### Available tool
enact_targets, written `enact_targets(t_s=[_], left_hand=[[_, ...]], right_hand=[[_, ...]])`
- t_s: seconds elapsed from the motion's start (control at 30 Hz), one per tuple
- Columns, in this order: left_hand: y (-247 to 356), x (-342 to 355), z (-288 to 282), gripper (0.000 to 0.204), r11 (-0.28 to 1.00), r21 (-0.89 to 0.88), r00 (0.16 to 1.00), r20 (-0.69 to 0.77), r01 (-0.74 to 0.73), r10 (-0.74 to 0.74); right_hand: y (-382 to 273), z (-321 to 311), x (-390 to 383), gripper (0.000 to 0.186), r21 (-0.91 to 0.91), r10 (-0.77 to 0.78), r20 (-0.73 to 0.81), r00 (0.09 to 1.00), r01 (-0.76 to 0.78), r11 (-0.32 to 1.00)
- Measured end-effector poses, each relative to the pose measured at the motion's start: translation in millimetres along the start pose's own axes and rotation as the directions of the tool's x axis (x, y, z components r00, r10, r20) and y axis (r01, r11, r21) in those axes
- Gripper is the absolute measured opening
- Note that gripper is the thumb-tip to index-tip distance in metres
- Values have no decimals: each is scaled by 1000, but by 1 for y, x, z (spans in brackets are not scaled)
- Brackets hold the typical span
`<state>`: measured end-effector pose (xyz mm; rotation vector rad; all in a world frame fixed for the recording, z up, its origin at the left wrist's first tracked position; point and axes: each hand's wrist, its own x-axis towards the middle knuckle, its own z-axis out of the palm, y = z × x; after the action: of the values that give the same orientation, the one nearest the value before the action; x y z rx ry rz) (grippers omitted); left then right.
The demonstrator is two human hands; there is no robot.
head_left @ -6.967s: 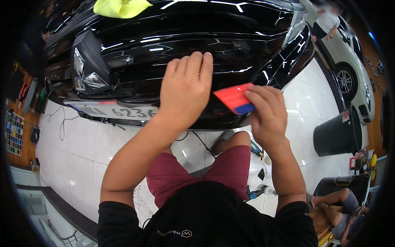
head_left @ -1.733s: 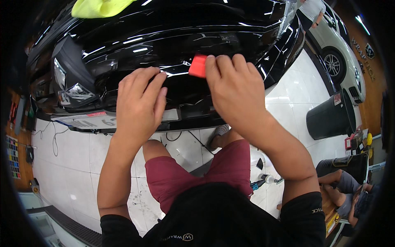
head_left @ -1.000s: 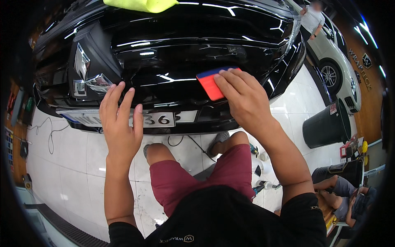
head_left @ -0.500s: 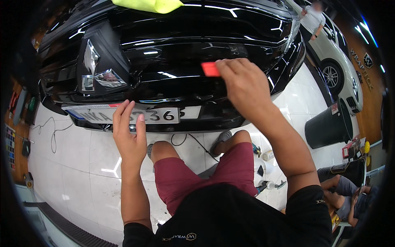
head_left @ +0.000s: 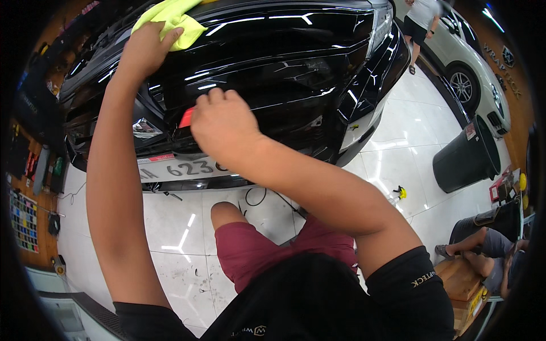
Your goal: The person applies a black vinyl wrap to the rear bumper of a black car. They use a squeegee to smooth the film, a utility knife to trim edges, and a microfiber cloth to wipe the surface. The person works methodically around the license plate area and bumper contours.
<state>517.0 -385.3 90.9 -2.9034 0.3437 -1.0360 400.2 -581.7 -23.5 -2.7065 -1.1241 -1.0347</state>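
Observation:
A glossy black car (head_left: 256, 74) fills the space in front of me, its bodywork full of light reflections. My left hand (head_left: 147, 50) reaches far forward and is closed on a bright yellow-green cloth (head_left: 190, 35) lying on the car's upper surface. In my right hand (head_left: 226, 122) is a flat red squeegee (head_left: 186, 117), held close to the panel above the licence plate (head_left: 179, 169). Its gripped end is hidden by my fingers. Beside the squeegee sits a chrome emblem (head_left: 146, 129), partly covered by my left forearm.
To the right stand a dark bin (head_left: 463, 159) and a white car (head_left: 469, 62), with a person (head_left: 424, 25) near it. Another person (head_left: 492, 261) sits at the lower right. A yellow-topped spray bottle (head_left: 400, 194) is on the tiled floor (head_left: 182, 273); a cable (head_left: 256, 196) lies below the bumper.
My left hand has gone from the licence plate up to the cloth and taken hold of it. My right hand has moved left and slightly down with the squeegee.

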Motion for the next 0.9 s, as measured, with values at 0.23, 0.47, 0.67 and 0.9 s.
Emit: enact_targets(t_s=[0.23,0.47,0.67,0.9], left_hand=[[-62,6,-64,47,288,-952,824,-79,104,-561],[178,-133,-48,42,467,-863,979,138,193,-149],[263,-139,38,35,968,-242,998,2,-61,64],[148,-183,65,25,904,-418,988,-80,87,-132]], right_hand=[[97,-71,-126,27,233,253,-311,916,-184,955],[133,-115,-257,19,594,860,-66,506,-672,441],[123,-94,-291,19,675,837,151,526,-673,302],[129,-88,-300,20,709,859,130,495,-652,268]])
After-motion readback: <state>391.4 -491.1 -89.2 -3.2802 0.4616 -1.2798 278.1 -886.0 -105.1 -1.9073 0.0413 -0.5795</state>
